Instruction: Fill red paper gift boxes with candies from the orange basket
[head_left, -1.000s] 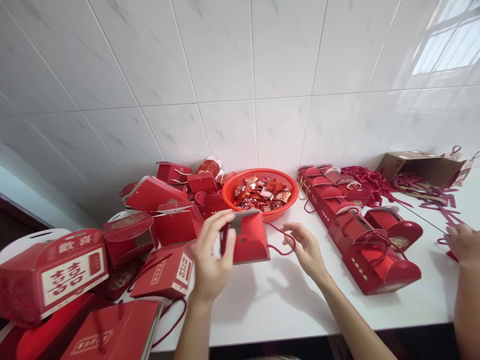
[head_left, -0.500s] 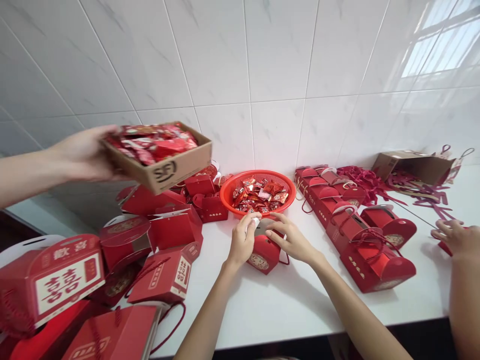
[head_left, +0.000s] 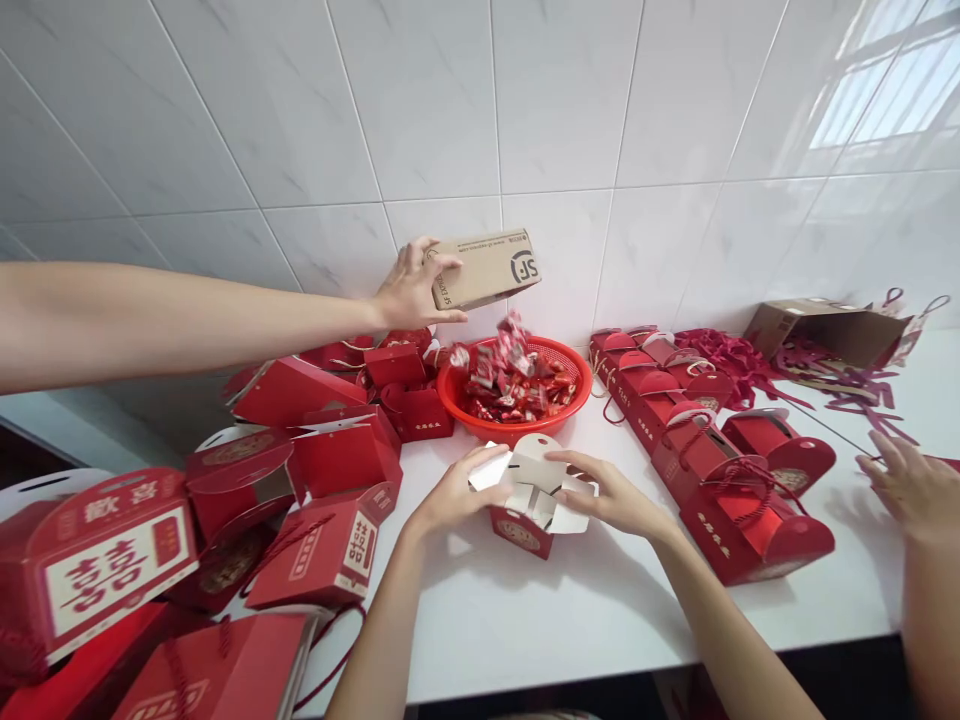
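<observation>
A small red gift box [head_left: 523, 532] stands in front of me on the white table, its top flaps spread to show their white insides. My left hand [head_left: 455, 492] grips the left flap between thumb and fingers. On the other side, my right hand [head_left: 616, 492] holds the right flap. Just behind the box is a red plastic basket [head_left: 459, 415] of wrapped sweets [head_left: 517, 390]. Above it, a co-worker's hand [head_left: 412, 285] tips a cardboard carton [head_left: 487, 265], and sweets tumble down, blurred, into the basket.
Red gift boxes [head_left: 330, 550] crowd the left side. A row of closed boxes [head_left: 697, 460] runs along the right. Behind it lie dark red ribbons [head_left: 731, 365] and an open carton [head_left: 825, 330] on its side. Another person's hand [head_left: 904, 485] rests at the right edge.
The gift box's top, closed together before, is now spread open under my hands. The co-worker's carton has moved right over the basket and turned over, pouring out its sweets.
</observation>
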